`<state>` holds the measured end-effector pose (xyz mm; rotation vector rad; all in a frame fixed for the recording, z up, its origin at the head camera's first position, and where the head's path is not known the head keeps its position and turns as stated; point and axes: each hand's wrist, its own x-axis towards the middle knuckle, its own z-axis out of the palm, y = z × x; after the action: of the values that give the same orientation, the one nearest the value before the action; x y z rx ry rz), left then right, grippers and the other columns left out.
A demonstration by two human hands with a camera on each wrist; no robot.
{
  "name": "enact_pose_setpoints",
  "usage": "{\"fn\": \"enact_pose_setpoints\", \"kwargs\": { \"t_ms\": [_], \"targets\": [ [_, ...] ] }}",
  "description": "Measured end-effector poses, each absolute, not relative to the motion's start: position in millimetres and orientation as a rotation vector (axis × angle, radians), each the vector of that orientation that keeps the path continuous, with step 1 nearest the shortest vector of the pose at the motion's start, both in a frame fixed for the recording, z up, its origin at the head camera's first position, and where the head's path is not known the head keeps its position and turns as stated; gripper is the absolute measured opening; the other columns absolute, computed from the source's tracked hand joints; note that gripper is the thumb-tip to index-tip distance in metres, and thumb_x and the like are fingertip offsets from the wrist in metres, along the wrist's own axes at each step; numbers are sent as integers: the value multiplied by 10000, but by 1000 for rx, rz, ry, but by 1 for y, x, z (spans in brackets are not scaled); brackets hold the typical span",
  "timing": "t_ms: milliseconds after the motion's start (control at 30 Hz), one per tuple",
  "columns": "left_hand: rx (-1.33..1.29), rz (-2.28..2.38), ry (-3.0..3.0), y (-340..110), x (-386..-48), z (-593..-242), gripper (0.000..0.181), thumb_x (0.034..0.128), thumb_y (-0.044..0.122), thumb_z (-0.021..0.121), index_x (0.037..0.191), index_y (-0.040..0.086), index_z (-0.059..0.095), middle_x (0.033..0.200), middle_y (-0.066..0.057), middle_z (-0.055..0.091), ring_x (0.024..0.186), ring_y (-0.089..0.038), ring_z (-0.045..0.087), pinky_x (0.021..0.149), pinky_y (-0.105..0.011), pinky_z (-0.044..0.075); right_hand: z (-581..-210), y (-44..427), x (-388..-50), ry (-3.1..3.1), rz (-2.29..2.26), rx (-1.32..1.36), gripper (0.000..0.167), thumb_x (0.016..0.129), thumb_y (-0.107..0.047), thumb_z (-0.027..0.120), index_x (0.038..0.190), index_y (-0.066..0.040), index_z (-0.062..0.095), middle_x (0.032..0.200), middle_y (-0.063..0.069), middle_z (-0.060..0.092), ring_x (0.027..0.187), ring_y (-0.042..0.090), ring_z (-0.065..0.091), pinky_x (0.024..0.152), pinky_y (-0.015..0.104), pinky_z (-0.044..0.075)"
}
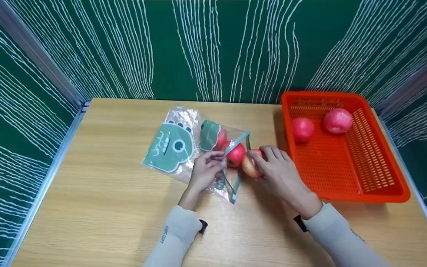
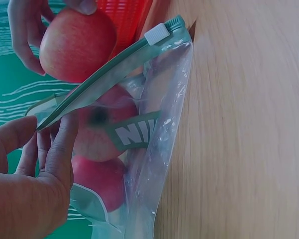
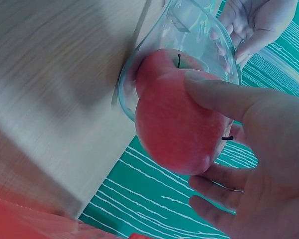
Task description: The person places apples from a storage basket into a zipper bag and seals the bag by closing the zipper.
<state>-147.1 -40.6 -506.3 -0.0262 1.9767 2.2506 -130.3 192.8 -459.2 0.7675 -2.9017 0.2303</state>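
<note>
A clear zip bag [image 1: 153, 157] with a green cartoon print lies on the table, its mouth spread toward the right. My left hand [image 1: 204, 172] pinches the green rim of that mouth between thumb and fingers. Two red apples sit inside: one apple [image 1: 237, 155] near the opening, another apple [image 2: 100, 180] deeper in. At the mouth my right hand [image 1: 282, 176] grips a red-yellow apple [image 3: 181, 124], thumb on one side and fingers on the other. In the right wrist view this apple overlaps the one just inside. The white zip slider [image 2: 156, 34] is at one end of the rim.
On the right of the wooden table [image 1: 98, 178] stands an orange-red plastic basket [image 1: 328, 167]. It holds two apples, a smaller apple [image 1: 302, 129] at its left wall and a larger apple [image 1: 338, 121] toward the back. Green panels with white lines [image 1: 232, 48] enclose the table.
</note>
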Motion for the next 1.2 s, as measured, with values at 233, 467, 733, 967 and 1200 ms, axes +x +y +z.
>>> {"fn": "enact_pose_setpoints", "kwargs": {
  "t_ms": [233,467,733,967,1200],
  "targets": [
    [-21,2239,1993,-39,-147,-506,317,950,-80,672,1263,-125,645,1079,-162,701,841,-121,702,691,-277,631,-463,189,-130,-2892,266,774,886,734,-254,988,1485,-218,521,1413,197,560,1296,402,519,1067,587,524],
    [21,2228,2019,-38,-146,-505,307,956,-80,674,1256,-135,643,1093,-178,701,846,-94,685,698,-300,630,-470,186,-131,-2795,248,811,859,724,-280,990,1469,-171,576,1345,207,596,1233,410,563,1021,559,555],
    [30,2220,2035,-38,-146,-505,307,957,-79,681,1256,-137,641,1098,-193,704,850,-93,683,691,-303,628,-472,180,-132,-2770,282,803,861,713,-281,996,1457,-164,579,1346,211,598,1231,413,569,1039,567,545],
    [33,2220,2036,-38,-145,-504,312,959,-75,678,1260,-141,634,1102,-189,704,870,-111,695,702,-289,634,-473,174,-132,-2805,318,787,895,695,-266,1008,1465,-182,560,1387,206,588,1259,410,562,1049,568,547],
    [24,2232,2020,-37,-145,-503,310,952,-86,674,1252,-150,634,1081,-179,700,834,-87,671,679,-280,627,-476,168,-133,-2816,350,761,859,726,-269,991,1463,-200,556,1384,203,595,1251,415,573,1061,583,533]
  ]
}}
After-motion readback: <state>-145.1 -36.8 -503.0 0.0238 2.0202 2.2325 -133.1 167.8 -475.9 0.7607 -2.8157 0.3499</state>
